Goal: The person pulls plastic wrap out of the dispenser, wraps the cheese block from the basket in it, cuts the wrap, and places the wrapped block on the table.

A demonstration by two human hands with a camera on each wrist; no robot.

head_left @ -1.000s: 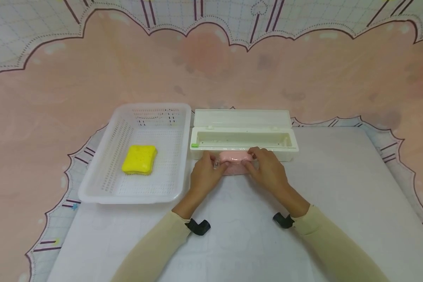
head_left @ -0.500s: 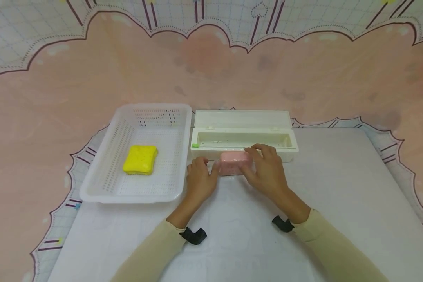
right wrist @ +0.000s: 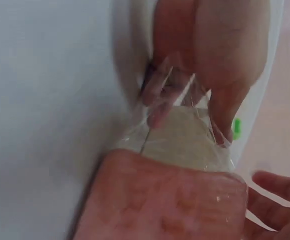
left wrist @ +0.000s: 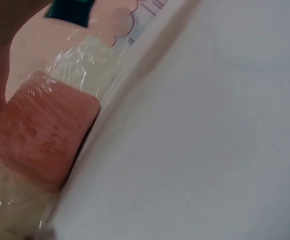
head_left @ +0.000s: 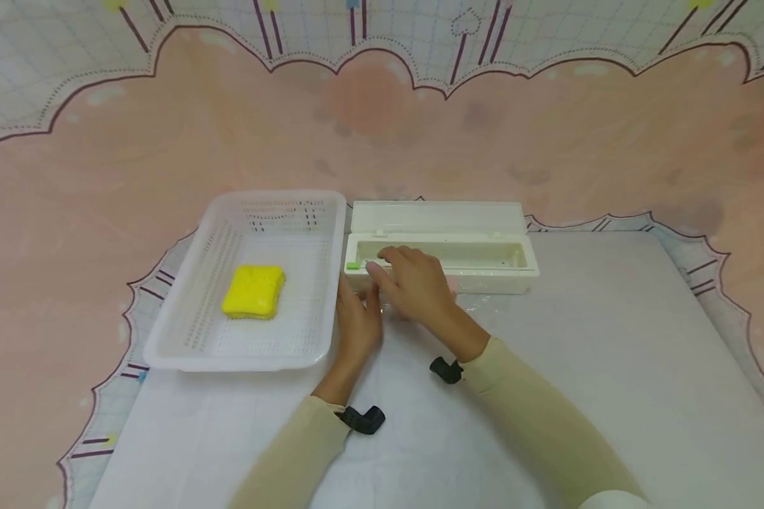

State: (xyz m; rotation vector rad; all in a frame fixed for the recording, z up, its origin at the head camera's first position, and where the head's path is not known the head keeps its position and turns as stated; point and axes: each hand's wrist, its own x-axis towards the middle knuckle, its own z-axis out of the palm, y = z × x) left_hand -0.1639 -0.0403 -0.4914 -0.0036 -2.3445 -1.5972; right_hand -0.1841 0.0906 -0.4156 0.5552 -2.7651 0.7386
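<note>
Loosely spread, the left hand (head_left: 359, 325) has thumb and fingers apart, with the clear film (left wrist: 87, 65) at one end of the pink block (right wrist: 169, 200) lying across them. Half a second ago the right hand (head_left: 420, 286) was on the block's far end; now it has crossed toward the left hand, holding nothing, fingers parted and gently bent. The block lies wrapped in the film on the white cloth (head_left: 452, 452), largely hidden beneath the right hand in the head view, with just a sliver of pink past the wrist. More film shows on the cloth to the right of that wrist. The left hand has also shifted, and its fingertips are now close by the basket.

Just beyond the hands stands the white box (head_left: 496, 283), its lid (head_left: 436, 216) raised at the back and a green tab (head_left: 353, 266) near the left end of its front edge. Left of the left hand is the white basket (head_left: 242, 366), with the yellow sponge (head_left: 253, 292) lying in it as before.
</note>
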